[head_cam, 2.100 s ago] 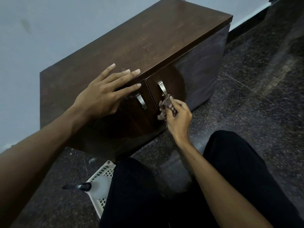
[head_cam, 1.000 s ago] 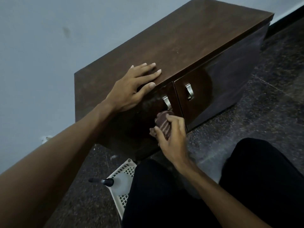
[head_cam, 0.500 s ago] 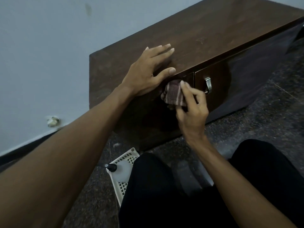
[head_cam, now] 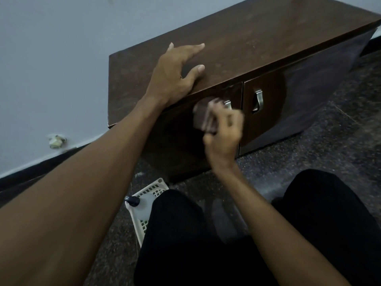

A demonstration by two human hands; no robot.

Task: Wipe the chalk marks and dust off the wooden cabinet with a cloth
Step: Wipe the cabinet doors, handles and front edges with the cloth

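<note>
A low dark wooden cabinet point(head_cam: 257, 38) stands against the wall, with faint pale smudges on its top. My left hand point(head_cam: 175, 73) lies flat on the top near the front edge, fingers straight. Blurred by motion, my right hand point(head_cam: 222, 131) holds a bunched brownish cloth point(head_cam: 203, 115) against the left door, just left of that door's metal handle point(head_cam: 227, 104). The right door's handle point(head_cam: 258, 100) is in plain sight.
A white slotted plastic basket point(head_cam: 144, 213) holding a pale bottle with a dark cap point(head_cam: 132, 200) sits on the speckled dark floor beside my left knee. My black-trousered legs point(head_cam: 309, 234) fill the foreground. A grey wall point(head_cam: 51, 58) runs behind the cabinet.
The right hand with the cloth has slid down and a little left on the left door. The left hand has turned on the top, thumb spread toward the front edge.
</note>
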